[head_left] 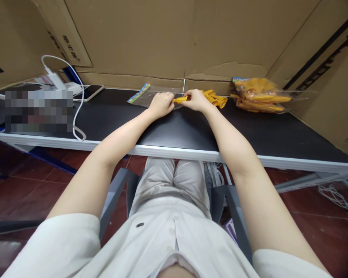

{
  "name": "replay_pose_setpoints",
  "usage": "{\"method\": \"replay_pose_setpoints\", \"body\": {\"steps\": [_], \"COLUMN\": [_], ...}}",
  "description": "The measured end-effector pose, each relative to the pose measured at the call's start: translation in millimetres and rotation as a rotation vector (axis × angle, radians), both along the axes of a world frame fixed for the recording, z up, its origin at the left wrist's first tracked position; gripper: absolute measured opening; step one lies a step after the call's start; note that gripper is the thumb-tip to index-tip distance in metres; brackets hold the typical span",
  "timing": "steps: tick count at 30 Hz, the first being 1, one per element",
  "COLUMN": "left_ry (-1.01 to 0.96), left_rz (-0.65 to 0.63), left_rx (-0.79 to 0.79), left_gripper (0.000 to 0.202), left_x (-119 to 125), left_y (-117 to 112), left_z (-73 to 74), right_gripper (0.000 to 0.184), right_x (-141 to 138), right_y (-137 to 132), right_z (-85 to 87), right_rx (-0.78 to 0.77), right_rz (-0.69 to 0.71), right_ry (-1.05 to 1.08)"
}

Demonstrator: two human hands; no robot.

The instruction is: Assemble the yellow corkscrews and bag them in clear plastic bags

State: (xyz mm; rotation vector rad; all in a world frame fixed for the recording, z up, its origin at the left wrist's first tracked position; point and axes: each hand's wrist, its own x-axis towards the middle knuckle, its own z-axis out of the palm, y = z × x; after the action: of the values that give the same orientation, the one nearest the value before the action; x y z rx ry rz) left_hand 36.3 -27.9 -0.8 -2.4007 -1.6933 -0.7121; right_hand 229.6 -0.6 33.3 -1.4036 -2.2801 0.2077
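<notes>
A flat clear plastic bag (143,97) with a colourful printed header lies on the black tabletop. My left hand (162,104) is closed over its right part, fingers curled on the plastic. From the right, my right hand (196,100) pinches a yellow horn-shaped plastic piece (180,100), its narrow tip pointing left against my left fingers. How far the tip reaches into the bag is hidden by my fingers. Just right of my right hand lies a loose pile of similar yellow pieces (217,99), partly covered by that hand.
A filled clear bag of yellow pieces (258,96) lies farther right. On the left are a phone (89,92), a white charger (56,81) with a looping cable (81,104), and a blurred-out patch. Cardboard walls (133,38) enclose the back and sides; a metal edge (176,152) runs along the front.
</notes>
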Motion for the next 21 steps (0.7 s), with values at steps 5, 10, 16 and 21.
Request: {"method": "replay_pose_setpoints", "body": {"steps": [5, 10, 16, 21], "left_ry": [0.019, -0.073, -0.362, -0.392], "left_rz": [-0.046, -0.044, 0.238, 0.462], "left_rx": [0.019, -0.028, -0.011, -0.085], "left_gripper": [0.031, 0.03, 0.041, 0.06], "left_x": [7.9, -1.0, -49.0, -120.2], "left_y": [-2.0, 2.9, 16.2, 51.2], "left_z": [-1.8, 2.0, 21.9, 2.8], "right_gripper": [0.036, 0.032, 0.043, 0.054], "right_x": [-12.7, -18.2, -13.3, -9.5], "right_y": [-6.4, -6.8, -0.8, 1.7], "right_z": [-5.0, -12.2, -12.1, -11.3], "right_rx": [-0.04, -0.106, -0.146, -0.18], "right_rz": [0.027, 0.041, 0.074, 0.132], "right_ry": [0.031, 0.008, -0.013, -0.001]}}
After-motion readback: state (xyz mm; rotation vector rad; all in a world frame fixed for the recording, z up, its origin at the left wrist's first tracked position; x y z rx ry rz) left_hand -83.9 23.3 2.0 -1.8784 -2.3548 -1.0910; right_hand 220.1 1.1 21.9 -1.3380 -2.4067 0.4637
